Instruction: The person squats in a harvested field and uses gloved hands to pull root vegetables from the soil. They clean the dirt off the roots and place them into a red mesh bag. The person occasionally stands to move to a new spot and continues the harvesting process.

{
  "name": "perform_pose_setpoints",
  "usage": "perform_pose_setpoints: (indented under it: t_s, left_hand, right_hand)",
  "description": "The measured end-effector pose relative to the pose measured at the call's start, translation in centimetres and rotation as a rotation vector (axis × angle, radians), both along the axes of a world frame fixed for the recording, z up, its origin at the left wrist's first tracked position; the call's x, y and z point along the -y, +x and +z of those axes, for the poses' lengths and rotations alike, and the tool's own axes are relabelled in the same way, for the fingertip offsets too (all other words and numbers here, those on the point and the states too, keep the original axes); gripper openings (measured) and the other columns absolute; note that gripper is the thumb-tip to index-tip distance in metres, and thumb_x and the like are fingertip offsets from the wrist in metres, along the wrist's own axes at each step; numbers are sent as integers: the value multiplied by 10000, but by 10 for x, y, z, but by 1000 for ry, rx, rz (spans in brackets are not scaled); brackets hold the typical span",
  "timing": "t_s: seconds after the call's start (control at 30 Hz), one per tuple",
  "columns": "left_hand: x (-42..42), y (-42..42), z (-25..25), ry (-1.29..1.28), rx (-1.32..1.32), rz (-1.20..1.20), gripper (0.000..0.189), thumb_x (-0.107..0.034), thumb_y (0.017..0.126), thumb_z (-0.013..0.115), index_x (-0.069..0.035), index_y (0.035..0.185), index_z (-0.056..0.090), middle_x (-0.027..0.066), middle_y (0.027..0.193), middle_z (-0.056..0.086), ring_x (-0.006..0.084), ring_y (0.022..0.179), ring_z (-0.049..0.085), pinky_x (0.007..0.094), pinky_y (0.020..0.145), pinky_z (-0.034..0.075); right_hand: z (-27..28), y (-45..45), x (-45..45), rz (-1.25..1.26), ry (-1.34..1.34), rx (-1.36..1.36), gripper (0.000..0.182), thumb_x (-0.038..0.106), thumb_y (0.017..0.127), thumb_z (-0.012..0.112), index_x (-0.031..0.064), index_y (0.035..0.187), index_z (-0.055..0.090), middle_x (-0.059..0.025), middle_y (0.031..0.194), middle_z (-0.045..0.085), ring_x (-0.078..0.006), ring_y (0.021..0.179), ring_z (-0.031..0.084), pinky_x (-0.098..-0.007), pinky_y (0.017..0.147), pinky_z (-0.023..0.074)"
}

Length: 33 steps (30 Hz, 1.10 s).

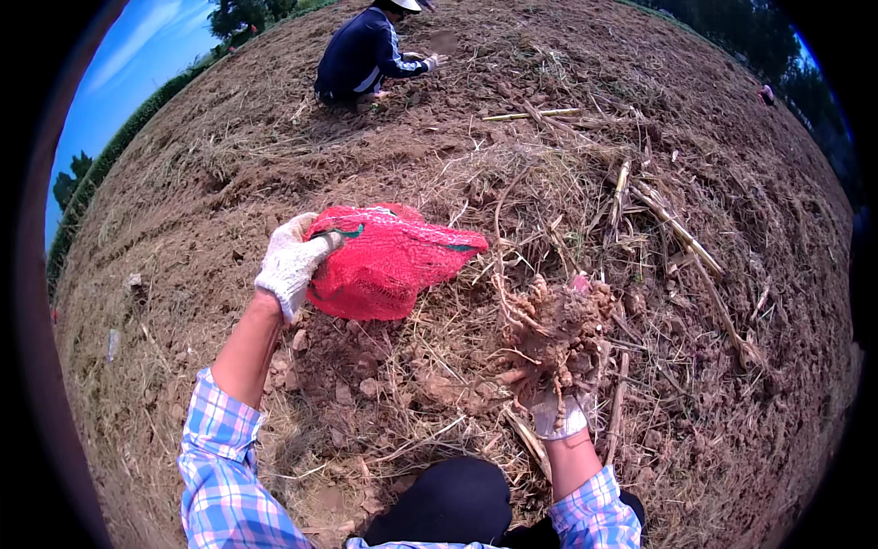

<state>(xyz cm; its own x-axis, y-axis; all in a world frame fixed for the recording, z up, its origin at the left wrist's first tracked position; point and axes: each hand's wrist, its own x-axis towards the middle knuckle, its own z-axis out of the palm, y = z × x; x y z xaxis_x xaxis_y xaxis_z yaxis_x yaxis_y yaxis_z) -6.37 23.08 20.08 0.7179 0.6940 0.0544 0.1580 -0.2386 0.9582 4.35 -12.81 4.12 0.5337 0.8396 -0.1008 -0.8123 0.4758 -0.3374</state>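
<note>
In a white knit glove, my left hand (291, 261) grips the edge of a red mesh bag (384, 267), the thumb lying across its near side. Green strips show along the bag's upper edge; whether it holds anything is hard to tell. My right hand (562, 415), also gloved, holds a large clump of knobbly, soil-caked roots (559, 329) to the right of the bag. The clump hides most of that hand's fingers. Thin roots stick out from its left side, and a pinkish bit shows near its top. Bag and clump are apart.
Dry straw and clods cover the soil (329, 370) around my knees. Broken dry stalks (675, 230) lie on the right, and another pale stalk (531, 114) lies farther off. A person (363, 51) in dark clothing crouches ahead. Someone else (767, 95) is far off at right.
</note>
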Motion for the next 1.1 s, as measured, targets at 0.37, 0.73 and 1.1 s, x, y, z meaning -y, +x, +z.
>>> perform_pose_setpoints:
  t_s: [0.37,0.73,1.1]
  left_hand:
    - [-1,-30,105,-800,565,-111,474,-452,990,428,-94,1266,568,121,1226,633,292,1097,616,533,1003,448]
    - [55,-62,122,-826,529,-250,530,-454,992,435,-81,1368,456,146,1341,538,340,1153,577,552,981,474]
    - [62,-137,112,-976,589,-134,639,-511,951,473,-94,1429,393,179,1429,445,406,1270,461,609,1060,360]
  right_hand:
    - [69,-38,-76,292,140,74,730,630,904,384,92,1393,441,-208,1272,571,-373,1131,570,-523,951,478]
    - [155,-40,-146,417,529,273,783,662,898,370,74,1413,416,-242,1271,563,-400,1112,580,-527,925,500]
    - [93,-85,-265,237,196,145,535,325,890,607,76,1350,496,-128,1242,607,-216,1069,619,-390,872,531]
